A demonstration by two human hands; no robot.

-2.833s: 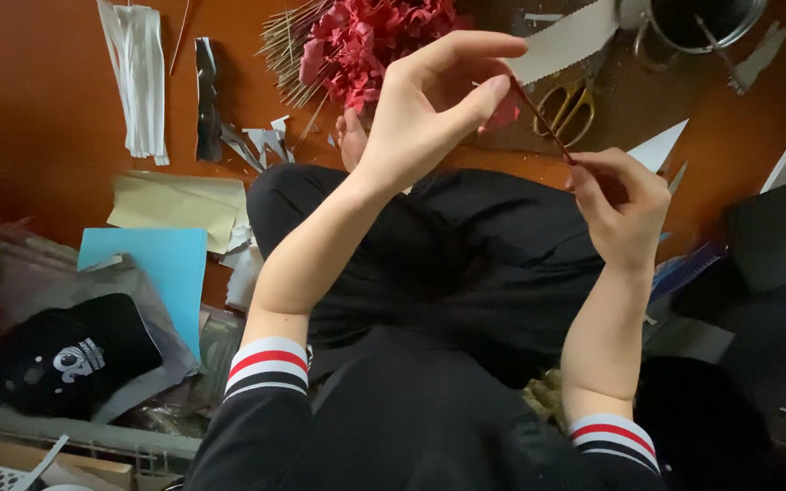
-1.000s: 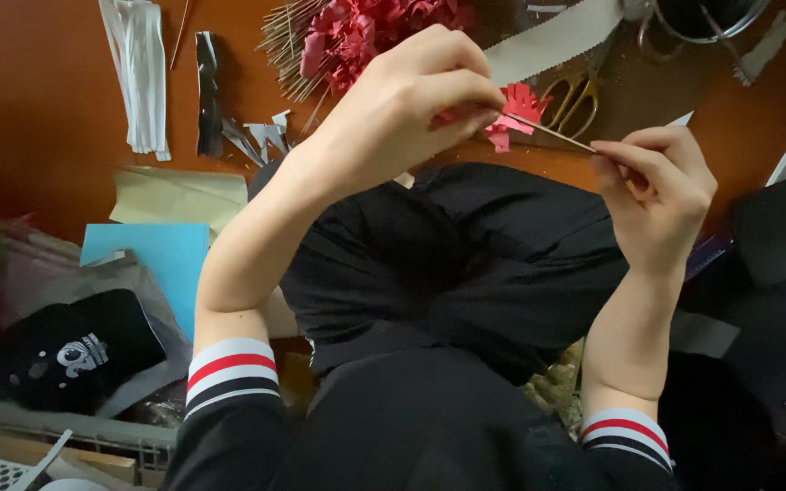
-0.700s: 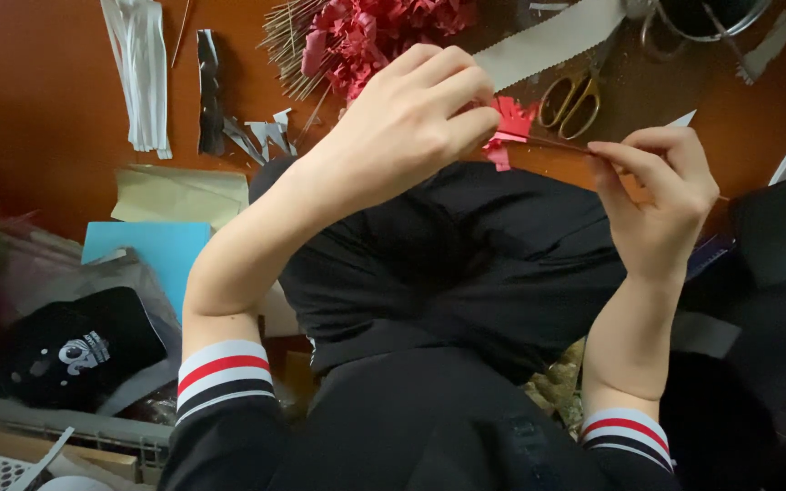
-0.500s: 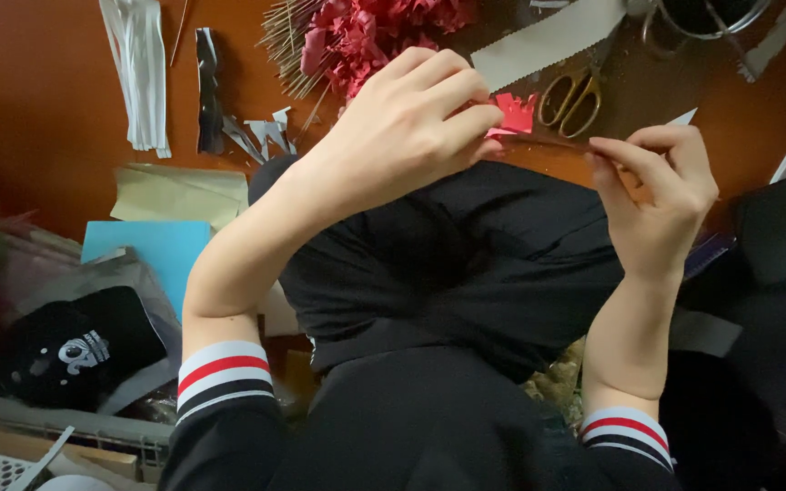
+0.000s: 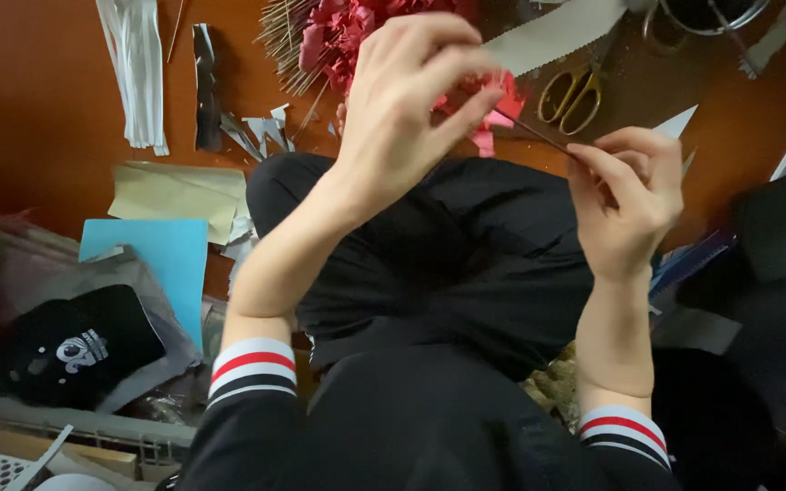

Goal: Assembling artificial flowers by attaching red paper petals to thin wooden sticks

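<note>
Hiding red paper flowers (image 5: 347,32), left hand (image 5: 407,100).

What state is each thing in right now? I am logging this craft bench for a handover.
Thin brown wooden stick: held level, pinched at both ends.
Small red paper flower: on the stick, under the left fingers.
Left hand: closed on the flower.
Right hand: pinching the stick.
Gold-handled scissors: lying flat, blades hidden.
Light blue paper sheet: flat.

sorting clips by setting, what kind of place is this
Probably a home craft spot on the floor: a pile of red paper flowers on sticks, gold-handled scissors and loose paper sheets lie around the seated person.
</note>
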